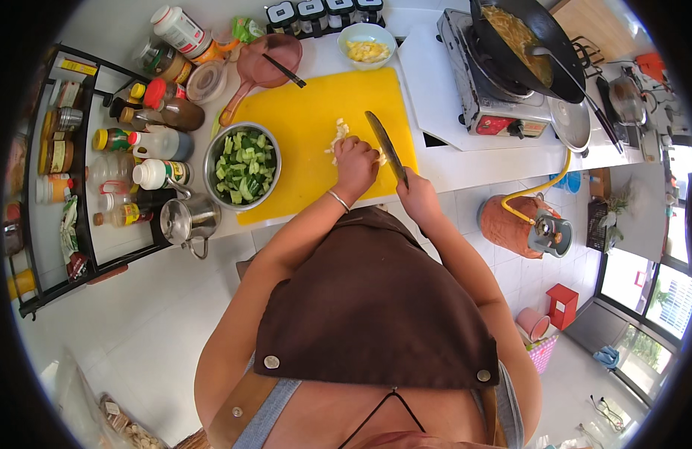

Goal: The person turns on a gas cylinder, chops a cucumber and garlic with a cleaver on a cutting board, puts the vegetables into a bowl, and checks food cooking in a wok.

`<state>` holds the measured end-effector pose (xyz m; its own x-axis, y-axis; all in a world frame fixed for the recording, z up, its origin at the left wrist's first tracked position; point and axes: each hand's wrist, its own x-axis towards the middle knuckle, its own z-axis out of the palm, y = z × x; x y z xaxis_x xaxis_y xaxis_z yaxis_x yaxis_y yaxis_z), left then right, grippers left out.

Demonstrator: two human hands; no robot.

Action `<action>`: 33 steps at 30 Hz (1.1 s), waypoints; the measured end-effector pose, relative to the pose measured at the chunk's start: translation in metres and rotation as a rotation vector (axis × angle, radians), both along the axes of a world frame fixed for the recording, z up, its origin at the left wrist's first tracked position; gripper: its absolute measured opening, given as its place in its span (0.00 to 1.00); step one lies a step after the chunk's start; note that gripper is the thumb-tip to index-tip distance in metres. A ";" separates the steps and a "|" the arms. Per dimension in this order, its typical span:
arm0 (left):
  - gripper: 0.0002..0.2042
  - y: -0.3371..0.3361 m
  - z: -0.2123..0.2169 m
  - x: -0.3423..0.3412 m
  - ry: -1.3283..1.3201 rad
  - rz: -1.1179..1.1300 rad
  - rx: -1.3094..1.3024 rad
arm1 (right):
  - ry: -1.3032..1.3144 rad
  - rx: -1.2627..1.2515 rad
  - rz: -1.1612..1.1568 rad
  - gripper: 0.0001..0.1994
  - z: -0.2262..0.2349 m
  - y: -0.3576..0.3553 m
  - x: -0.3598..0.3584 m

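On the yellow cutting board point(308, 105), my left hand point(357, 166) is closed, its fingers bent down over pale chopped pieces that look like garlic point(340, 132). Some pieces lie beyond the fingertips and a few show at their right side. What sits under the fingers is partly hidden. My right hand point(419, 198) grips the handle of a kitchen knife point(386, 142). Its blade slants up and left, just right of my left hand. A steel bowl of chopped cucumber point(246, 166) stands at the board's left side.
A pale bowl of yellow pieces point(367, 49) and a pinkish pan point(267, 61) with a dark utensil are beyond the board. Right, a wok point(529, 45) with food and a ladle sits on a gas stove point(495, 97). Bottles and a steel pot point(187, 218) crowd the left.
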<state>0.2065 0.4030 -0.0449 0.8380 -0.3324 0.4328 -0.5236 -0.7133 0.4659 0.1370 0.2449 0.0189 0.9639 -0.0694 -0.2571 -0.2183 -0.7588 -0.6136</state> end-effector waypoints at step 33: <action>0.03 0.009 -0.002 0.002 -0.024 -0.013 0.044 | 0.026 -0.120 0.075 0.11 -0.020 0.020 0.018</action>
<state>0.2089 0.4119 -0.0466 0.8231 -0.3624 0.4371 -0.5434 -0.7261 0.4213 0.1548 0.2650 -0.0012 0.9606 -0.0290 -0.2766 -0.1729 -0.8413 -0.5122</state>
